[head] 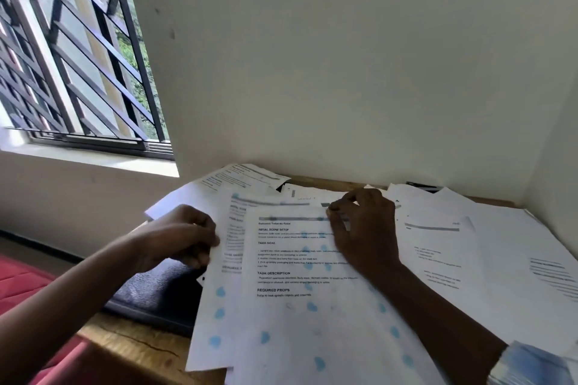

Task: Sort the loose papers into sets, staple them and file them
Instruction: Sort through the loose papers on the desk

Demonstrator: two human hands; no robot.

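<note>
White sheets cover nearly the whole wooden desk (134, 341), overlapping at odd angles from the wall corner down to the near edge, and nothing among them looks stapled or filed yet. The left hand (184, 236) is curled closed on the left edge of a printed sheet (231, 247), pinching it between thumb and fingers, while the right hand (366, 228) lies palm down across the upper right of the top page (300, 284), fingertips bent at its top edge as if to pick up a corner; whether it grips that corner or merely presses on it I cannot tell. The main risk, as I judge it, is a mixed set: the two front pages look alike (same headings, and blue marks showing faintly through both), so a sheet could be drawn out with its neighbour clinging to it. A tug from the left hand while the right pins the pile could also crease or tear the thin paper. The front pages overhang the desk's near edge, so a careless slide may send them to the floor. A dark pouch (156, 294) sits half under the paper at the left, and a small dark object (422, 187) by the wall is mostly buried, too hidden to identify as a stapler.
</note>
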